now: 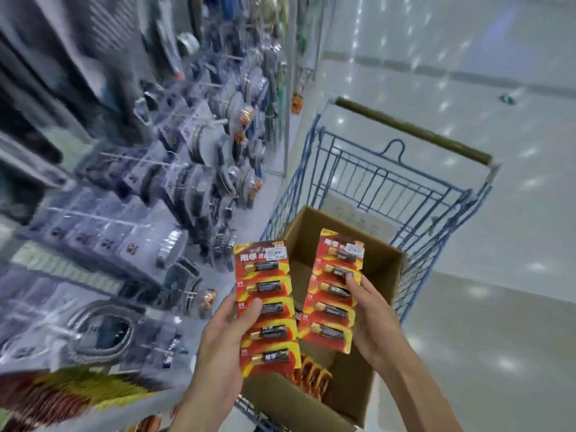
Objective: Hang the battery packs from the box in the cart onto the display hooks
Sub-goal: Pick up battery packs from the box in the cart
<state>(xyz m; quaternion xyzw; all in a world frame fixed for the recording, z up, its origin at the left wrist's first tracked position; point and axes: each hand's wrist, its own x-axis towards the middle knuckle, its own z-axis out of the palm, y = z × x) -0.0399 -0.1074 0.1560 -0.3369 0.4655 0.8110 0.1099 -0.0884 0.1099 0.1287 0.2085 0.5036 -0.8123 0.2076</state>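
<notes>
My left hand (226, 335) grips a long red-and-yellow battery pack strip (267, 307) by its left edge, thumb on the front. My right hand (371, 316) holds a second battery pack strip (335, 291) from its right side, thumb across the blisters. Both strips are upright above the open cardboard box (386, 254), which sits in the blue wire cart (374, 179). More battery packs (313, 377) lie inside the box. The display hooks (215, 123) with hanging goods fill the blurred wall on the left.
Red and yellow packs (59, 397) hang at the lower left of the display. The cart's brown handle (411, 129) is at the far end. Pale shiny floor (483, 275) spreads to the right of the cart.
</notes>
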